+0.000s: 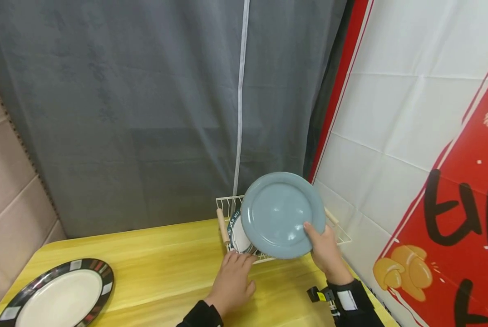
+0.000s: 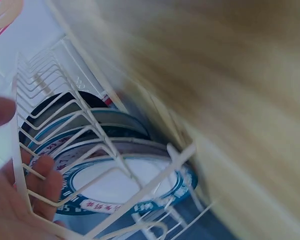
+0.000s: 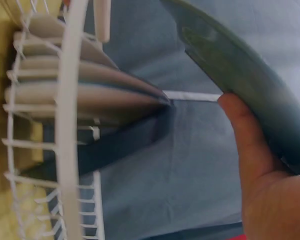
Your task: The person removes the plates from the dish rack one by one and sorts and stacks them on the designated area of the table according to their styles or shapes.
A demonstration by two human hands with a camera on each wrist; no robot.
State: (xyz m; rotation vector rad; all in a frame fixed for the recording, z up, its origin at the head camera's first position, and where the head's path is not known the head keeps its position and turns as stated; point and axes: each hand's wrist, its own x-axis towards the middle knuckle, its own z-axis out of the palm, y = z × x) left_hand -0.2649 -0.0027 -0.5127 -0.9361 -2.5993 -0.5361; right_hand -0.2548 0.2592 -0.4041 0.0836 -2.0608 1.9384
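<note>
1. Blue-grey plate [image 1: 282,215]: I hold it in my right hand [image 1: 327,252], raised above the white wire dish rack [image 1: 342,234] at the far right end of the yellow table [image 1: 162,263]. The plate is tilted, its upper face turned toward me.
2. Right-hand grip: my thumb [image 1: 311,228] lies curled over the plate's lower right rim on the face side. The remaining fingers are behind the plate and hidden in the head view. In the right wrist view, the thumb [image 3: 245,135] presses against the plate's edge [image 3: 240,70].
3. Left hand [image 1: 232,282]: it rests palm down on the table just in front of the rack. The fingers are extended and relaxed, and the fingertips [image 1: 237,258] reach the rack's near edge. They hold nothing. In the left wrist view, the fingers [image 2: 42,177] lie against the rack's wires [image 2: 105,150].
4. Rack contents: several plates stand upright in the slots. The nearest one is a white plate with a dark blue patterned rim [image 2: 125,187]; it also shows in the head view [image 1: 237,234], just left of the held plate. The rack has a wooden handle [image 1: 222,225] on its left side.
5. Other items: a black-rimmed white plate [image 1: 57,295] lies flat at the near left corner of the table, well apart from both hands. A grey curtain [image 1: 145,113] hangs behind the table, and a red-and-white banner [image 1: 431,159] covers the wall on the right.
</note>
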